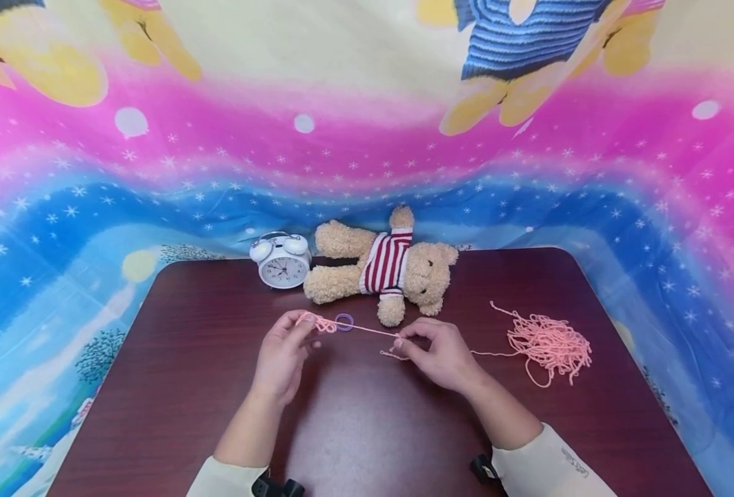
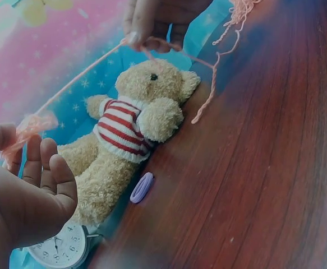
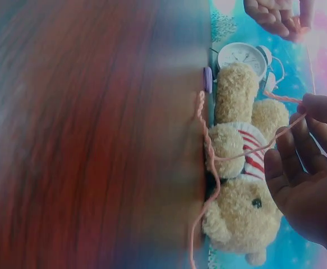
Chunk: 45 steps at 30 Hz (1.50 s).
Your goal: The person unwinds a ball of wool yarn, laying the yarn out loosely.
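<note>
My left hand point(image 1: 282, 355) pinches a small looped bunch of pink yarn point(image 1: 320, 322) between thumb and forefinger. From it a strand runs straight across to my right hand point(image 1: 438, 352), which pinches it between thumb and fingertips. In the left wrist view the stretched strand point(image 2: 76, 78) slants up between both hands. A twisted loose end point(image 2: 206, 101) hangs below the right hand. More yarn trails from there to a tangled pink pile point(image 1: 550, 345) on the right of the table.
A purple hair tie point(image 1: 344, 322) lies just beyond the strand. Behind it, a teddy bear point(image 1: 384, 270) in a striped shirt lies on its side, with a white alarm clock point(image 1: 283, 266) to its left. A printed cloth point(image 1: 354, 166) hangs around the dark table point(image 1: 367, 428).
</note>
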Available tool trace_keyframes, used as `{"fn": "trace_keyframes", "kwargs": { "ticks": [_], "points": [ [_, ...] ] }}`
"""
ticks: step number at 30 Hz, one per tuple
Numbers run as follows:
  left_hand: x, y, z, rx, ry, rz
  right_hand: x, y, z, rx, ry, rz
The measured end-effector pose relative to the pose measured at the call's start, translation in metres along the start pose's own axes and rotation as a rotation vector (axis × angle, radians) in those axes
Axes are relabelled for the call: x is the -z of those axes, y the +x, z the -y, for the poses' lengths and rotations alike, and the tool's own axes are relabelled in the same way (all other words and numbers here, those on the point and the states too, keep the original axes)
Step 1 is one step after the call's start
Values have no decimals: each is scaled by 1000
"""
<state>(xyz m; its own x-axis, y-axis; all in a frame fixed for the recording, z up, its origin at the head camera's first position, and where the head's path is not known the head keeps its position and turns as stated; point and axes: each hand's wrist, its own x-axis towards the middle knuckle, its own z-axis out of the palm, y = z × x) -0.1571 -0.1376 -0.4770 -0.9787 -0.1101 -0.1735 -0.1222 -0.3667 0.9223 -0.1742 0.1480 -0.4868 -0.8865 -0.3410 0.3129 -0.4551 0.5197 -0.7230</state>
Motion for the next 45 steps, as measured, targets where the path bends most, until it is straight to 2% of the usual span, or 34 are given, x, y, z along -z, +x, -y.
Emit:
{"fn": "trace_keyframes", "kwargs": {
  "ticks": [13, 20, 29, 36, 41, 45],
  "points": [
    [17, 0, -6, 7, -20, -46, 25, -10, -13, -31, -41, -24],
    [27, -1, -8, -29, -44, -31, 38, -18, -21, -32, -62, -47],
    [42, 0, -14, -57, -58, -67, 64, -34, -39, -119, -128, -59],
    [51, -1, -19, -38, -76, -91, 82, -46, -50, -157, -182, -80],
    [56, -2, -23, -32, -81, -106, 95, -55, -56, -152, -233, -100],
    [59, -2, -24, -27, -85, -123, 107, -62, -59, -187, -228, -104]
  ]
}}
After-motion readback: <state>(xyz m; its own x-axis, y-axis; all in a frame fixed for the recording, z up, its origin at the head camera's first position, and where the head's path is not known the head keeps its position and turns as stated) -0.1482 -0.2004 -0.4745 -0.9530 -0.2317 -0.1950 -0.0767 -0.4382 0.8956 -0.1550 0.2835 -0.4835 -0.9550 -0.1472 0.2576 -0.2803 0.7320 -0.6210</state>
